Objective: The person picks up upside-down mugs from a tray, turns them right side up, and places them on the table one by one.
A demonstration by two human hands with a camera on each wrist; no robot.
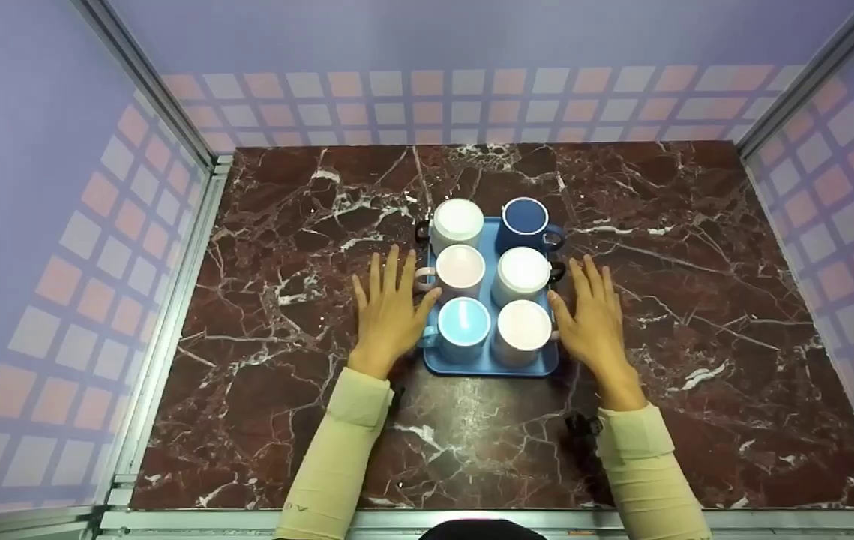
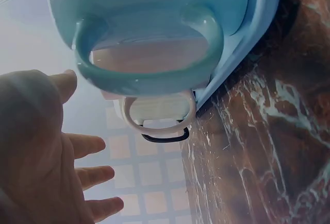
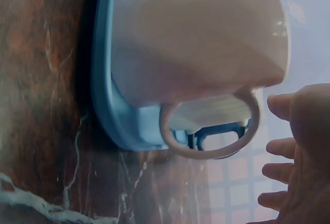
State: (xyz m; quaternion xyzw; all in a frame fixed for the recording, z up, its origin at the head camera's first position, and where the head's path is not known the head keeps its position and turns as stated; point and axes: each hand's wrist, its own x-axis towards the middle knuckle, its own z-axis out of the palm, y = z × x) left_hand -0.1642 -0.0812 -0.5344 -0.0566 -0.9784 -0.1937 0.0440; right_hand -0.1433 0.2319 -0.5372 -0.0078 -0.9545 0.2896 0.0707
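Observation:
A blue tray (image 1: 492, 365) carries several mugs in two columns, handles pointing outward. On its left side are a white mug with a black handle (image 1: 458, 223), a pale pink mug (image 1: 460, 271) and a light blue mug (image 2: 154, 7). The right column has a dark blue mug (image 1: 525, 217), another white mug with a black handle (image 1: 522, 271) and a pinkish-beige mug (image 3: 201, 44). My left hand (image 1: 389, 315) hovers beside the left handles, fingers spread and straight. My right hand (image 1: 591, 319) is spread likewise beside the right handles. Neither hand holds anything.
Beneath the tray is a dark red marbled tabletop (image 1: 269, 390) with white veins. Purple walls with pink and white checks (image 1: 427, 97) enclose it at the back and both sides. A metal frame rail (image 1: 172, 322) runs along the left edge.

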